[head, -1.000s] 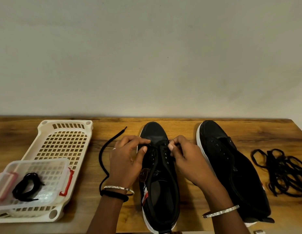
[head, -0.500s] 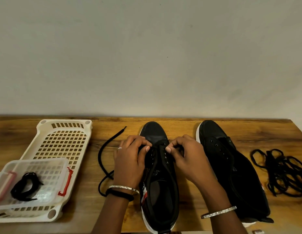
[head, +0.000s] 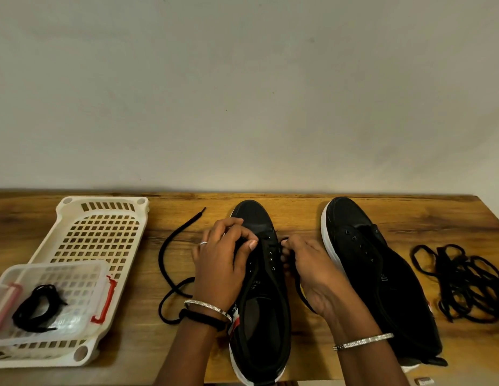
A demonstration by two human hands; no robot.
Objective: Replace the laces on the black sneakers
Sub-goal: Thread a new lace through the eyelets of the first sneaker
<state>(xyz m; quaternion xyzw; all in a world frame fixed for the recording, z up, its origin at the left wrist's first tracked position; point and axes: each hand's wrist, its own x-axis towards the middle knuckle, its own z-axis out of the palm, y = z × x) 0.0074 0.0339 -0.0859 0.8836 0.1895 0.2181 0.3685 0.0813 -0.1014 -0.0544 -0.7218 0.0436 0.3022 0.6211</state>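
Two black sneakers with white soles stand toe-away on the wooden table (head: 298, 210). The left sneaker (head: 261, 316) lies between my hands. My left hand (head: 223, 266) curls over its left eyelet row and pinches the black lace (head: 170, 263), whose free end trails left on the table. My right hand (head: 312, 271) has turned palm up beside the right eyelet row and holds the other strand of that lace, which runs down under the palm. The right sneaker (head: 373, 271) has bare eyelets.
A white perforated basket (head: 103, 235) stands at the left, with a clear plastic box (head: 47, 299) in it holding a coiled black lace (head: 38, 307). A tangle of black laces (head: 465, 282) lies at the right edge. A wall rises behind the table.
My right hand has rolled palm up and drawn the lace strand out to the right of the eyelets. My left hand has stayed on the left eyelet row.
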